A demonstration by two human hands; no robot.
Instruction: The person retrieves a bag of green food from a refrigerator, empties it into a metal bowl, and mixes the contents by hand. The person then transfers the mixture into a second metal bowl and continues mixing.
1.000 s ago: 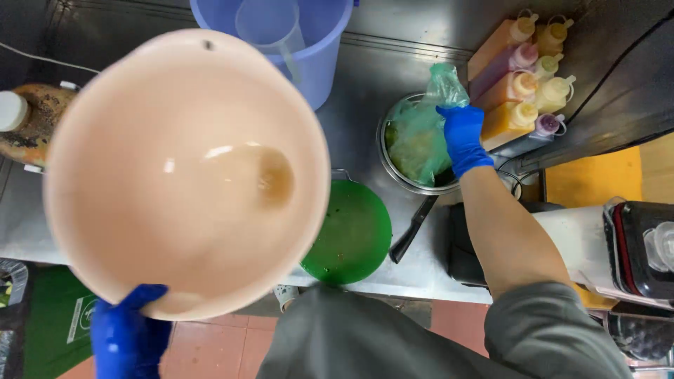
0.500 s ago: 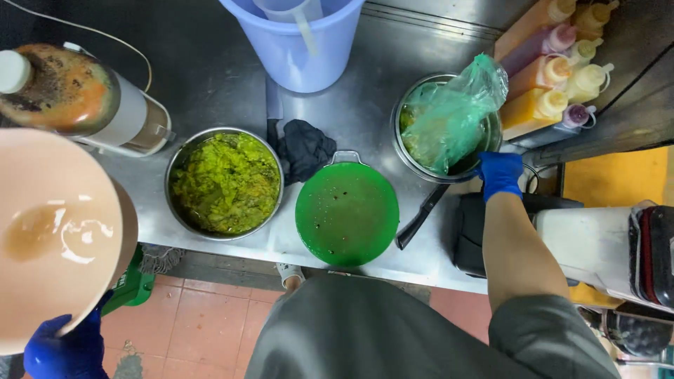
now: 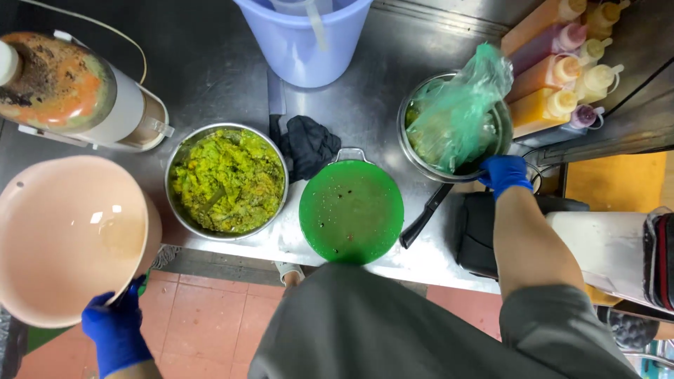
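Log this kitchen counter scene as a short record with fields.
left hand: blue glove, grips rim of peach bowl, held off the counter edge
right hand: blue glove, on rim of metal bowl with green bag
centre: steel bowl of green mash, round green board
back: blue bucket, sauce bottles
also: black cloth, knife

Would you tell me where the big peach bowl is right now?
In the head view, the peach bowl is at the far left, held off the counter's edge by the left hand, beside the steel bowl of green mash.
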